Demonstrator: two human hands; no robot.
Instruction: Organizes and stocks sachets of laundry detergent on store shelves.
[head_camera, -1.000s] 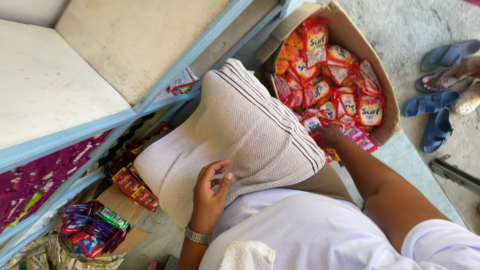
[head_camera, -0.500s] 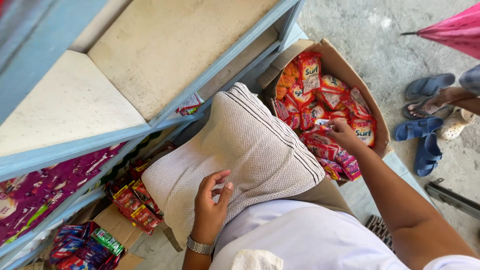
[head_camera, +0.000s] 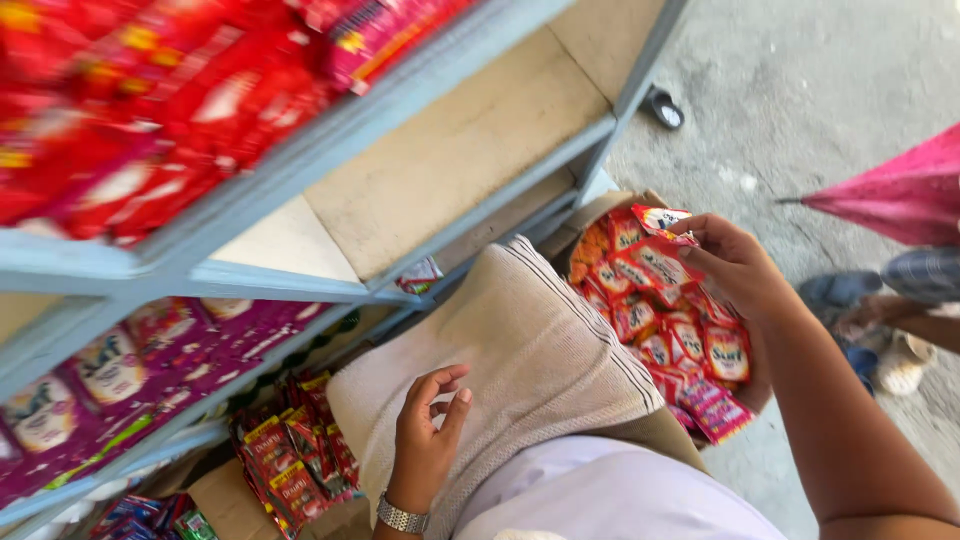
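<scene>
Over box (head_camera: 590, 215) (sachet-filled), right hand (head_camera: 735, 265) lifts sachets (head_camera: 655, 245)

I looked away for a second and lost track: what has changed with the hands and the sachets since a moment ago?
The right hand has come up out of the cardboard box holding a strip of red sachets it took from the pile. The left hand has lifted off the beige cloth, fingers now curled above it. The view has also tilted up the blue shelf. Box and cloth stayed put.
</scene>
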